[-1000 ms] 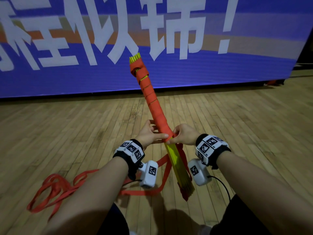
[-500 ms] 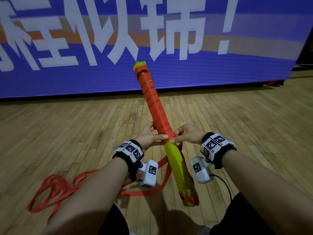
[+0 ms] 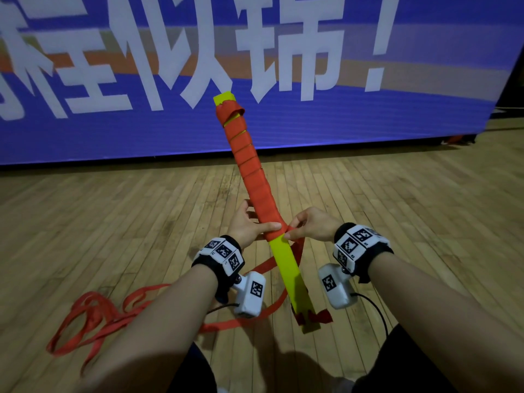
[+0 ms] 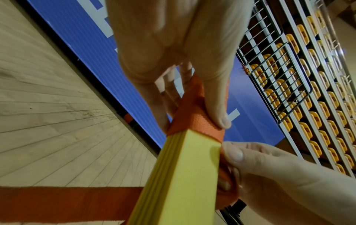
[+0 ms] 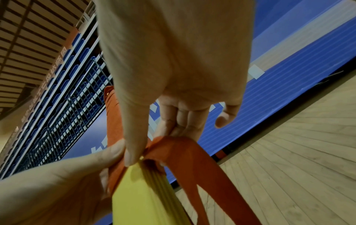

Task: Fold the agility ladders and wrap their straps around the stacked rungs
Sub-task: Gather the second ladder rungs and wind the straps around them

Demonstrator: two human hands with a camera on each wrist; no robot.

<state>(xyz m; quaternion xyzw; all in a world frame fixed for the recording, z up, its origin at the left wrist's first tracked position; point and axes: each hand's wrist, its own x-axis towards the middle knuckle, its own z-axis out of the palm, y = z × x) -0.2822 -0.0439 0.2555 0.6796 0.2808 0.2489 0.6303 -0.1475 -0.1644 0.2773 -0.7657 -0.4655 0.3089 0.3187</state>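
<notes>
A stack of yellow rungs [image 3: 287, 268] slants up and away from me, its upper half wound in orange strap [image 3: 249, 171]. My left hand [image 3: 256, 222] grips the stack at the lowest turn, its thumb [image 4: 218, 109] pressing across the strap [image 4: 192, 121]. My right hand [image 3: 290, 232] pinches the free strap [image 5: 183, 152] against the stack's right edge. The unwound strap [image 3: 93, 316] runs down behind the stack and trails in loops on the floor at lower left. A short strap end [image 3: 320, 317] hangs at the stack's near tip.
Wooden gym floor [image 3: 397, 222] lies all around. A big blue banner wall [image 3: 312, 123] with white characters stands a few steps ahead. Railings and rows of seats [image 4: 308, 76] rise behind it.
The stack has rolled about its long axis, so its flat yellow face is up instead of its edges. Its near tip has swung right. Both hands keep their hold at the same turn.
</notes>
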